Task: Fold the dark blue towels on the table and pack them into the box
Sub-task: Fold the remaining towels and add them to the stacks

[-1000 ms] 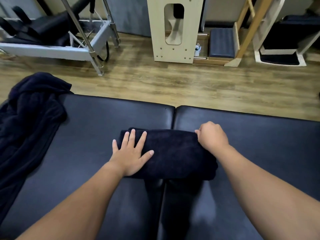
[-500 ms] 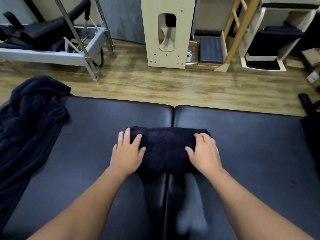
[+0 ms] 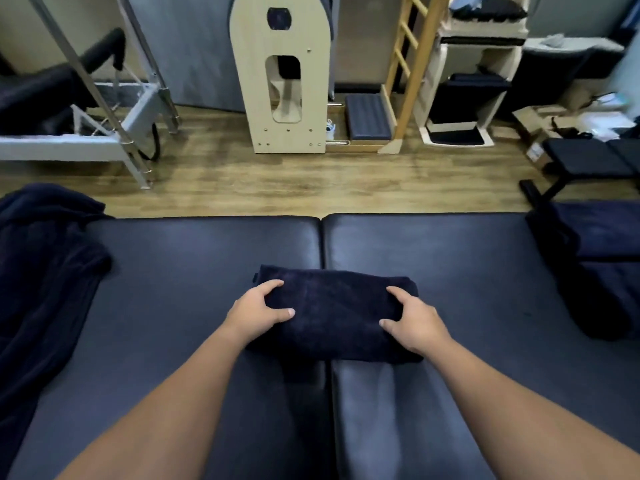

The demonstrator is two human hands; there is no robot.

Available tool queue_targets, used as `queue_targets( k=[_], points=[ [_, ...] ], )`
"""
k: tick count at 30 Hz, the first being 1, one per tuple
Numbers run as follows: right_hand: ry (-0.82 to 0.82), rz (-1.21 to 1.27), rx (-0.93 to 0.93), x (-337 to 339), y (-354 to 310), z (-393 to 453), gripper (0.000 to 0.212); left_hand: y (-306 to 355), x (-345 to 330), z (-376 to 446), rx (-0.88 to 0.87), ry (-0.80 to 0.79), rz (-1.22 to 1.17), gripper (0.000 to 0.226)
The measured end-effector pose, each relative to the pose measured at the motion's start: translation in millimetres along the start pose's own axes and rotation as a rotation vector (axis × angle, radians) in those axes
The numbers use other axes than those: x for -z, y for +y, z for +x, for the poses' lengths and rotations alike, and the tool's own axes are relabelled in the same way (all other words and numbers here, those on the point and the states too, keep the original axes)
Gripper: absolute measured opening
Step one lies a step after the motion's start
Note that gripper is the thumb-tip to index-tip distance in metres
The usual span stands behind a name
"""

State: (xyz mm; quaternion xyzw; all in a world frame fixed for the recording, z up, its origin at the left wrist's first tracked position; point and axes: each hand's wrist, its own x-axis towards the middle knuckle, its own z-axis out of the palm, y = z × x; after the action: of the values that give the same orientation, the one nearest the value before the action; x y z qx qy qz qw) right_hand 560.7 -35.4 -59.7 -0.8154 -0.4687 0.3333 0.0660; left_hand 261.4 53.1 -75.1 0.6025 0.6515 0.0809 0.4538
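A folded dark blue towel [image 3: 334, 311] lies across the seam in the middle of the black padded table [image 3: 194, 271]. My left hand [image 3: 254, 311] grips its left end, fingers curled under the edge and thumb on top. My right hand [image 3: 414, 322] grips the right end in the same way. A heap of unfolded dark blue towels [image 3: 41, 271] lies at the table's left edge. At the right edge stands a dark fabric box [image 3: 602, 268] with folded dark towels inside.
Beyond the table's far edge is a wooden floor [image 3: 277, 181] with exercise equipment: a metal-framed bed [image 3: 104, 133] at the left, a pale wooden barrel unit [image 3: 287, 98] in the middle, a black bench [image 3: 581, 164] at the right.
Both hands went from lying flat on top of the folded towel to gripping its two ends. The camera tilted up, bringing the box at the right into view.
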Motion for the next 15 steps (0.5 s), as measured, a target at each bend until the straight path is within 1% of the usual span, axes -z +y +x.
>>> queue_targets(
  k=[2,5,8,11,15],
  points=[
    [0.019,-0.018,-0.032,-4.1,18.6,-16.4,0.076,4.9,-5.8,0.9,-0.028,-0.041,-0.001,0.067],
    [0.067,-0.004,-0.093,-4.0,46.6,-39.5,0.073,20.8,-23.5,-1.5,-0.087,-0.111,0.051,0.067],
    [0.109,-0.010,-0.140,0.6,74.9,-57.2,0.070,42.8,-48.1,-7.9,-0.146,-0.144,0.108,0.065],
    [0.150,-0.003,-0.189,11.9,110.0,-73.9,0.067,66.7,-80.4,-15.1,-0.195,-0.189,0.161,0.063],
    [0.212,-0.004,-0.266,36.7,172.0,-103.2,0.067,109.6,-139.4,-31.0,-0.264,-0.254,0.202,0.060]
  ],
)
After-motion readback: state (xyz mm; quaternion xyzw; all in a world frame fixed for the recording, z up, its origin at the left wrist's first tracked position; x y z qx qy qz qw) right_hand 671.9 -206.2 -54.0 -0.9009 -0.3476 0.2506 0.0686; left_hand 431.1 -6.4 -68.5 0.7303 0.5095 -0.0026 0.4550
